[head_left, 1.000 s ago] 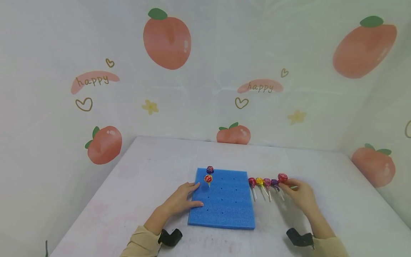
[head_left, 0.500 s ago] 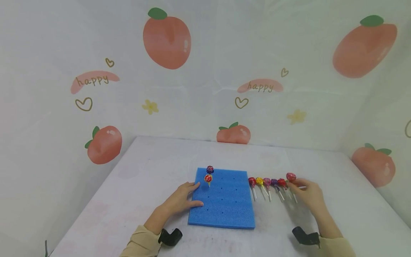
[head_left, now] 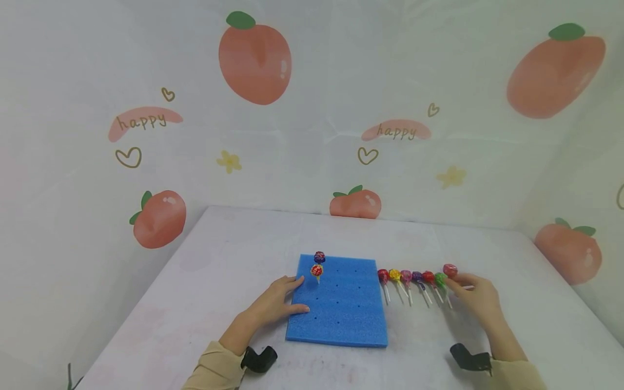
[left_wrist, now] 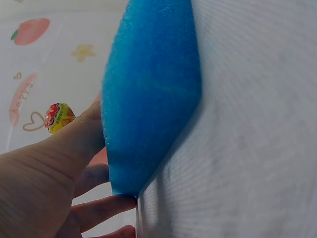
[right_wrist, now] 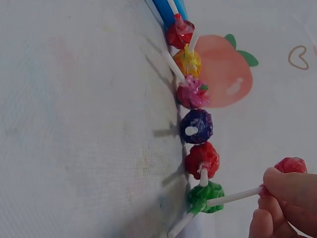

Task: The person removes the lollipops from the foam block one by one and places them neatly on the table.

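Note:
My right hand pinches a pinkish-red wrapped lollipop just below its candy, at the right end of a row of lollipops. In the right wrist view its white stick crosses in front of the green lollipop. My left hand rests on the left edge of a blue foam board with fairly straight fingers, the thumb and index fingertips over its top. Two lollipops stand in the board near its far left corner: a dark purple-and-red one and a yellow-and-red one.
Right of the board, the row runs from a red lollipop through yellow, pink, purple and another red lollipop to the green. Several small holes dot the board. A patterned curtain hangs behind the white table.
My right hand has moved right along the row with the pinkish-red lollipop, and the green lollipop has come into view beside it. My left hand and the board have stayed put.

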`<action>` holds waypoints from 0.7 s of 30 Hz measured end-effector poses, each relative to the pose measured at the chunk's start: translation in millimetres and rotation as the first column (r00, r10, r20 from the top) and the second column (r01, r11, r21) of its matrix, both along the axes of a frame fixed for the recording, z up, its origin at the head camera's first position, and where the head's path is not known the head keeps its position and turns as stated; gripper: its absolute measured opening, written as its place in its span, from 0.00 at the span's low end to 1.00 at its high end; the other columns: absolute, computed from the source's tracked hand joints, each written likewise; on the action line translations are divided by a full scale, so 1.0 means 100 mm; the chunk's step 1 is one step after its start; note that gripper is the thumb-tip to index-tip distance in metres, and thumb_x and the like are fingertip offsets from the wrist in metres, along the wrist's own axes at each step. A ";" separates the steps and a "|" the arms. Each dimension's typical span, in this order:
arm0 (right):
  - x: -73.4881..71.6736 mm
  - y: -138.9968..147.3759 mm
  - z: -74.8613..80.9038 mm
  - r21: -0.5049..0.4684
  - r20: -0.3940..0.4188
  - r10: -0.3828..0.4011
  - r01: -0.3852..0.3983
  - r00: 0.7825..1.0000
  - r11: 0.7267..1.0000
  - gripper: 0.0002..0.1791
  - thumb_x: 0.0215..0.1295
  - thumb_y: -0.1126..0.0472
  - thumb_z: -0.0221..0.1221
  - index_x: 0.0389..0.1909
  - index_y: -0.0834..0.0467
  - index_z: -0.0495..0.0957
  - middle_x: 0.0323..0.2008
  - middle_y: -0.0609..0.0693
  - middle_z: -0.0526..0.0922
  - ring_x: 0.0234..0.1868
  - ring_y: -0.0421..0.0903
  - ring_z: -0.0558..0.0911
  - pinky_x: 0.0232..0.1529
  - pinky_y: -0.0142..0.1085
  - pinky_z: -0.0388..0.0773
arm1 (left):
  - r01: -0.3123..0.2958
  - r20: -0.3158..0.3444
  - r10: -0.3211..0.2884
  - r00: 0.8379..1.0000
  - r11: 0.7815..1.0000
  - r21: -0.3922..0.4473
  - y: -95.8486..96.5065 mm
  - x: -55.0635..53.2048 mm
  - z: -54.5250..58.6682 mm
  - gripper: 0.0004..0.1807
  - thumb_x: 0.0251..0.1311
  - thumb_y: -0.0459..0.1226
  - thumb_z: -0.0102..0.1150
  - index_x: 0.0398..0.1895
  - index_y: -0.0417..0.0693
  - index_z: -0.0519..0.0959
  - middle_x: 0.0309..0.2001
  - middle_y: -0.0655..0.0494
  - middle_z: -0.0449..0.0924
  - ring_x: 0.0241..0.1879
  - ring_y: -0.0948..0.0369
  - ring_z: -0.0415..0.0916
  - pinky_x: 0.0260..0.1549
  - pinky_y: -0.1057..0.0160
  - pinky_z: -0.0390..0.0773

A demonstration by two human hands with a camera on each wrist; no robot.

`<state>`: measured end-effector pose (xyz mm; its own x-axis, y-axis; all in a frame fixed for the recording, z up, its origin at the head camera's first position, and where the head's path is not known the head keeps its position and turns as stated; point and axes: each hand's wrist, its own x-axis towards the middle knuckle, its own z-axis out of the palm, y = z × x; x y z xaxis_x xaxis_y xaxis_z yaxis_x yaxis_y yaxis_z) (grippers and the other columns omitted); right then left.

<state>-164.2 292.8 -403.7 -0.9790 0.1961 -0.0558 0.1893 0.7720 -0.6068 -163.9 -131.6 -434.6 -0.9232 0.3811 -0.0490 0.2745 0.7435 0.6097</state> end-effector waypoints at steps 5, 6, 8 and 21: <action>-0.02 0.06 -0.02 0.000 0.021 0.002 -0.002 1.000 1.000 0.29 0.67 0.47 0.51 0.53 0.70 0.72 0.54 0.71 0.74 0.52 0.67 0.73 0.45 0.54 0.75 | 0.001 0.003 -0.001 1.000 1.000 -0.002 0.00 0.00 0.00 0.41 0.53 0.52 0.63 0.67 0.42 0.63 0.67 0.38 0.62 0.69 0.39 0.54 0.65 0.40 0.59; -0.02 0.08 -0.02 -0.001 0.026 0.001 -0.001 1.000 1.000 0.29 0.67 0.47 0.51 0.53 0.70 0.72 0.54 0.71 0.73 0.52 0.67 0.72 0.45 0.54 0.74 | 0.001 0.004 -0.001 1.000 1.000 0.000 0.00 0.00 0.00 0.41 0.53 0.52 0.63 0.67 0.41 0.63 0.67 0.38 0.62 0.69 0.39 0.54 0.65 0.40 0.59; -0.03 0.10 -0.03 -0.006 0.035 0.000 0.000 0.999 1.000 0.30 0.67 0.46 0.50 0.54 0.70 0.72 0.55 0.71 0.73 0.53 0.66 0.71 0.46 0.55 0.74 | 0.000 0.007 0.000 1.000 1.000 0.005 0.00 0.00 0.01 0.41 0.53 0.51 0.63 0.67 0.41 0.63 0.67 0.38 0.61 0.69 0.39 0.54 0.65 0.40 0.59; -0.05 0.21 -0.10 -0.026 0.085 -0.038 0.041 0.996 0.999 0.33 0.66 0.45 0.50 0.55 0.73 0.69 0.55 0.74 0.69 0.55 0.69 0.67 0.48 0.57 0.71 | 0.000 0.011 0.000 1.000 1.000 0.014 0.01 0.01 0.02 0.41 0.54 0.51 0.63 0.67 0.40 0.63 0.67 0.37 0.61 0.69 0.39 0.54 0.65 0.39 0.59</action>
